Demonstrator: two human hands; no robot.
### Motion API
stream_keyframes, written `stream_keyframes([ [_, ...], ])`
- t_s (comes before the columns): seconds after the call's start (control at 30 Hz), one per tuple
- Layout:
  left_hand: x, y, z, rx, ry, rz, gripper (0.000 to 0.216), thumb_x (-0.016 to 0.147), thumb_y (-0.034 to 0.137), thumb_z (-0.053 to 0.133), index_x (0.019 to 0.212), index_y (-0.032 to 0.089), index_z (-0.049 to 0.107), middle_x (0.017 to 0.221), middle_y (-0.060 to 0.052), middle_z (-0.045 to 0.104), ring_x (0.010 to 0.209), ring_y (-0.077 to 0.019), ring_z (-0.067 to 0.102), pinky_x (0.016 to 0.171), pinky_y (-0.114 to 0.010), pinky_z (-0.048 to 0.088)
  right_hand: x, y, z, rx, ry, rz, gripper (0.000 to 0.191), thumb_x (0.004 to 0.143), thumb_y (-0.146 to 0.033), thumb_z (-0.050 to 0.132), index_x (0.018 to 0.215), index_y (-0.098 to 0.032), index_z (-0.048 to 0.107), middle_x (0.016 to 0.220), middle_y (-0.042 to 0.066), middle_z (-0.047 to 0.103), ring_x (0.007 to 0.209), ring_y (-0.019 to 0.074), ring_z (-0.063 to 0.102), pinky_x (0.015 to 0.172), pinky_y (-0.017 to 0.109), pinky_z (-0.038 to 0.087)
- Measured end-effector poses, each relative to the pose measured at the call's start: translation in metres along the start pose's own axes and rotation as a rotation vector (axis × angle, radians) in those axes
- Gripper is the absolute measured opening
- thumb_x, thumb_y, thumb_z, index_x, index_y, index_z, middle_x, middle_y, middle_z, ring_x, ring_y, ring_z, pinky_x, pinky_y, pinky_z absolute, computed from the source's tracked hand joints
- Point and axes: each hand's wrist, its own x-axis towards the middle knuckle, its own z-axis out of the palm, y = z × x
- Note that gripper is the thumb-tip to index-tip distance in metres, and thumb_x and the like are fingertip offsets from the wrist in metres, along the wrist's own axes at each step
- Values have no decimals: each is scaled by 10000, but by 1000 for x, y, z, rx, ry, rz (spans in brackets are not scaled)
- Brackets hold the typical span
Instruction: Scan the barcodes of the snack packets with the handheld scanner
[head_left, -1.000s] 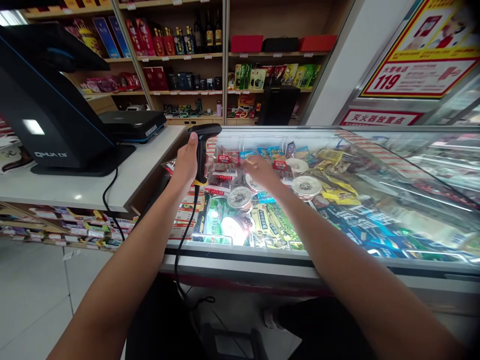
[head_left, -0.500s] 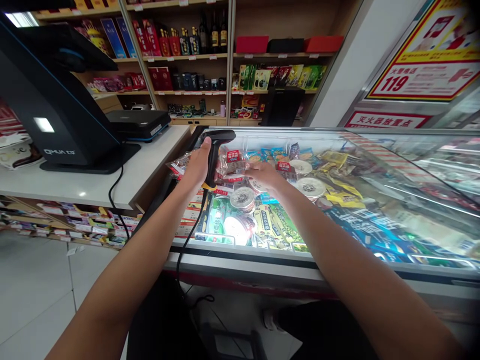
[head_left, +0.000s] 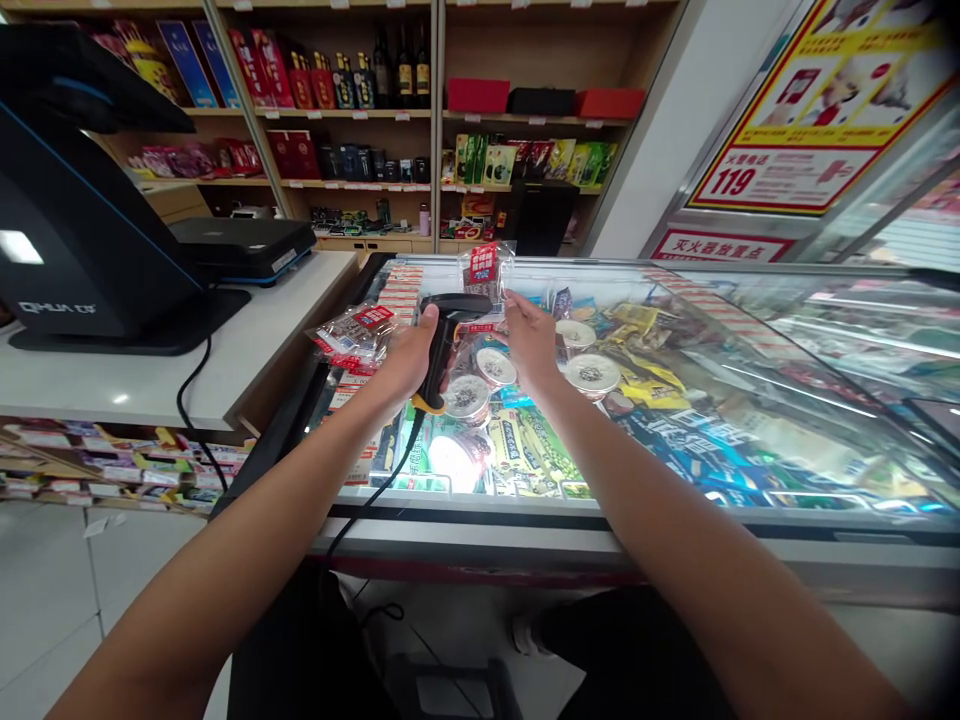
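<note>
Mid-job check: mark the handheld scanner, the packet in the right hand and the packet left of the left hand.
Handheld scanner [head_left: 442,352]: head view, on its black handle.
Upper packet [head_left: 484,270]: head view, on its red label.
Left packet [head_left: 354,334]: head view, on its clear wrapper.

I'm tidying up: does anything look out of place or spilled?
A pale scrap lies on the floor at left, looking like dropped litter. A red-labelled packet by the left hand seems to lie over the freezer's left edge, not inside. No spill shows.
</note>
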Motion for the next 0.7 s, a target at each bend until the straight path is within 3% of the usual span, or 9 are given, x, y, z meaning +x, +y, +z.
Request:
stream_keyframes([
  [0.33, -2, 4, 2, 13, -14, -2, 687, 922, 851, 373, 908, 201, 593, 584, 12, 591, 359, -116, 513, 351, -237, 357, -2, -2, 0, 1, 8, -25, 497, 948, -493, 587, 1342, -227, 732, 1046, 29, 726, 1019, 209, 691, 907, 383, 645],
  [0.5, -3, 9, 1, -2, 15, -3, 705, 920, 857, 367, 903, 192, 601, 584, 4, 601, 361, -113, 498, 354, -241, 357, 3, 1, -3, -26, 11, -40, 488, 942, -530, 611, 1291, -214, 740, 929, 34, 686, 960, 229, 687, 852, 403, 647],
  [0.6, -2, 15, -5, -16, 75, 14, 722, 897, 879, 380, 889, 190, 598, 579, 0, 606, 356, -113, 496, 354, -244, 355, 19, 6, -17, -183, 71, -72, 398, 976, -491, 540, 1162, -214, 758, 860, 28, 681, 901, 234, 708, 842, 407, 620],
  [0.7, 1, 22, -14, -40, 155, 48, 718, 889, 883, 396, 871, 193, 595, 567, 2, 599, 348, -108, 496, 357, -239, 361, 39, 14, -45, -530, 93, -85, 325, 1001, -381, 462, 938, -224, 739, 870, 47, 720, 934, 255, 723, 886, 405, 582],
])
